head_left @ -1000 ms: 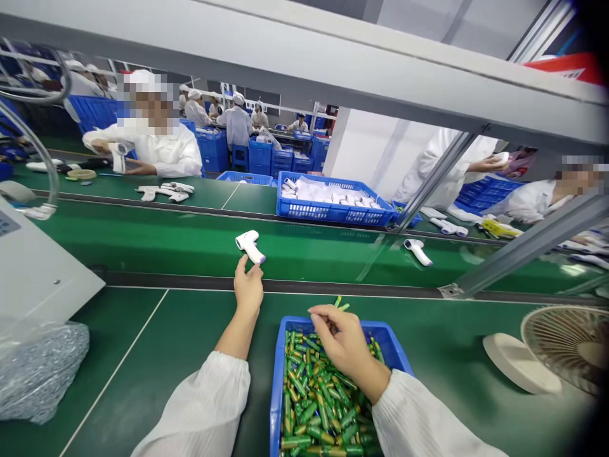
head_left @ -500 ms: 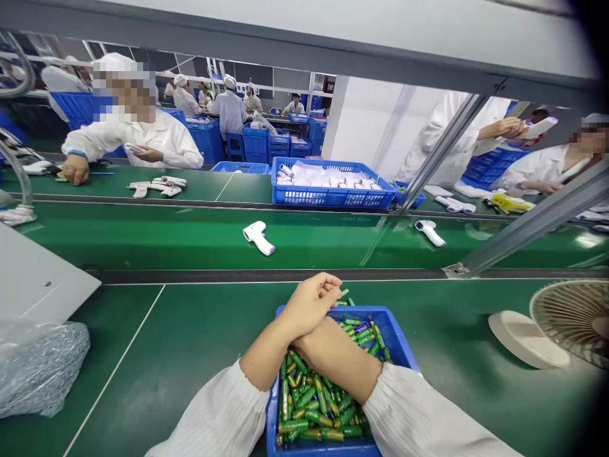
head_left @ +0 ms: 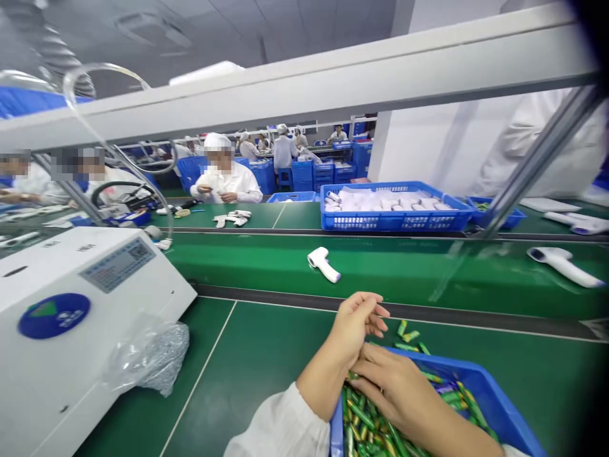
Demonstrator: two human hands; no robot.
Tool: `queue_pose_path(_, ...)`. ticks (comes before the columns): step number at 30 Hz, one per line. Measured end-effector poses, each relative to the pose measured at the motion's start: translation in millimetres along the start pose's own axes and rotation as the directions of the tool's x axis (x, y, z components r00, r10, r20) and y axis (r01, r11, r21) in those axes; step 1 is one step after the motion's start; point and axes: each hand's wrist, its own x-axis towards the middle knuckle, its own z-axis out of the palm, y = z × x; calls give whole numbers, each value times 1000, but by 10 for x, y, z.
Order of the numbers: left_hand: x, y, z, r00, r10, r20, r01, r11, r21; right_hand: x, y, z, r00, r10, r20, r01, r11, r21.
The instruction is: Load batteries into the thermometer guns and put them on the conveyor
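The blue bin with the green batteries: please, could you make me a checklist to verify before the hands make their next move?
1. Right hand over the blue bin: ok.
2. Right hand grips a battery: cannot tell; a green piece shows at its fingertips, but the grip is unclear.
3. Left hand carries nothing: cannot tell; its palm is partly hidden.
4. All green batteries inside the bin: not ok; a few lie on the table beyond its far rim.
5. Nearest white gun-shaped device lies on the green belt, apart from both hands: ok.
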Motion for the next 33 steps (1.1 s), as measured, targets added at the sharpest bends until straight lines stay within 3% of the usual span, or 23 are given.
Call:
queue_pose_path(3,17,6,-15,1000,3,-26,-6,992,-123,20,95,-82,974,32,-223,-12,996,89)
queue_pose_path(4,20,3,-12,999,24,-31,-28,991,-133,61,151,-123,940,110,-323,-63,987,151)
queue_pose_path(6,27,-17,-4,994,106,-41,-108,991,-78,206,283,-204,819,349,-456,-209,921,329)
queue_pose_path(8,43,-44,0,979,196,-48,-195,980,38,410,415,-251,693,571,-440,-312,787,531)
queue_pose_path(10,64,-70,-4,962,254,-98,-242,962,127,603,511,-240,636,668,-387,-297,674,677)
queue_pose_path(12,78,-88,-11,951,265,-162,-239,957,162,720,555,-180,608,683,-405,-274,659,701)
queue_pose_path(16,65,-85,-3,960,240,-147,-210,959,192,698,551,-67,625,642,-445,-297,722,625)
queue_pose_path(20,42,-62,14,966,233,-115,-205,955,215,608,540,-74,641,633,-434,-304,729,613)
queue_pose_path(33,65,-81,-6,962,256,-100,-230,950,213,616,451,-101,705,508,-494,-134,780,611)
